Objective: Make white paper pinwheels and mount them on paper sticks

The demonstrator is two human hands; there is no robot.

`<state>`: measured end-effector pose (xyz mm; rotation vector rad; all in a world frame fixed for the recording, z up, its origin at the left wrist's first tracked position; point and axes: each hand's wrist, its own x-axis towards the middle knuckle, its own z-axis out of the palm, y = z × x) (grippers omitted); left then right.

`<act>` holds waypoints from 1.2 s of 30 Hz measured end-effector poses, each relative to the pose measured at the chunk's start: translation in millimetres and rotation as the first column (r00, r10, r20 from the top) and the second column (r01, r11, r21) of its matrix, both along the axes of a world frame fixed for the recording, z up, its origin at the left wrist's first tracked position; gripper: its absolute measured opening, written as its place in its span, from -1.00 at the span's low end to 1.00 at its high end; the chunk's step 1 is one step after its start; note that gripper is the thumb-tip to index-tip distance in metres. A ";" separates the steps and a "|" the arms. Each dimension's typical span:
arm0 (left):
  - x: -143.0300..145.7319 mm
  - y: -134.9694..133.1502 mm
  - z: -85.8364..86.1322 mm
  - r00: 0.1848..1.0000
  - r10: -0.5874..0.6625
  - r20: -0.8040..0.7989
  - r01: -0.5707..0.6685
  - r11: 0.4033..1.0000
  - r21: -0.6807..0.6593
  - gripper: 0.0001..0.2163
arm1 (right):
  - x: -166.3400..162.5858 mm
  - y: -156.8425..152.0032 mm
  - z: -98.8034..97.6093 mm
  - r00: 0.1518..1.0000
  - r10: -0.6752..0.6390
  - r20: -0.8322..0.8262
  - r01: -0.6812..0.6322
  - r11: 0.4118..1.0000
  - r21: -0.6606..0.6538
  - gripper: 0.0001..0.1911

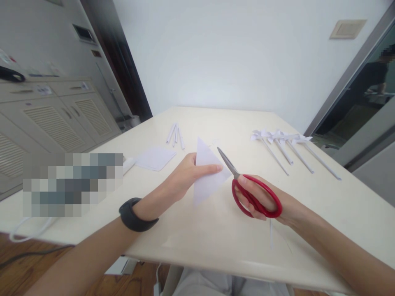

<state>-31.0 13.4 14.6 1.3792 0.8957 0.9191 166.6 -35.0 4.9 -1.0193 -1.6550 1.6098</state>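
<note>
My left hand (pixel 193 170), a dark band on its wrist, pinches a folded white paper triangle (pixel 208 184) above the middle of the table. The thumb lies across the front of the paper; the other fingers are hidden behind it. In my right hand (pixel 253 195) is a pair of scissors (pixel 271 201) with red handles, my fingers through the loops. Its metal blades look closed together and point up and left, just right of the triangle's corner. A gap seems to separate the blades from the paper.
Left of my hands lie flat white paper sheets (pixel 156 158), with several rolled paper sticks (pixel 175 135) behind. Several paper pinwheels (pixel 279 135) on sticks lie at the right. A thin paper strip (pixel 271 234) is near the front edge of the table (pixel 222 242). A blurred-out object sits at left.
</note>
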 end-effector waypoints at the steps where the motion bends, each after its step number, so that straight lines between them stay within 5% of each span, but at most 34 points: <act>1: 0.1 -0.3 0.3 1.000 -0.001 -0.018 0.001 1.000 0.003 -0.83 | 0.8 0.8 0.3 1.000 -0.017 -0.011 0.017 1.000 0.013 -0.52; 10: 5.1 -6.7 5.8 0.953 -0.216 -0.212 0.229 0.973 0.037 -0.87 | 2.9 4.2 -0.5 0.981 -0.168 -0.094 0.170 0.985 0.015 -0.70; 22: 9.6 -9.6 -10.9 0.831 -0.280 -0.480 0.381 0.916 0.126 -0.75 | -6.7 2.8 -4.0 0.958 -0.254 -0.129 0.271 0.953 0.137 -0.78; 36: 6.4 -7.2 3.2 0.960 -0.205 -0.192 0.252 0.931 0.263 -0.79 | -5.2 1.1 -0.8 0.958 -0.265 -0.106 0.279 0.950 0.141 -0.79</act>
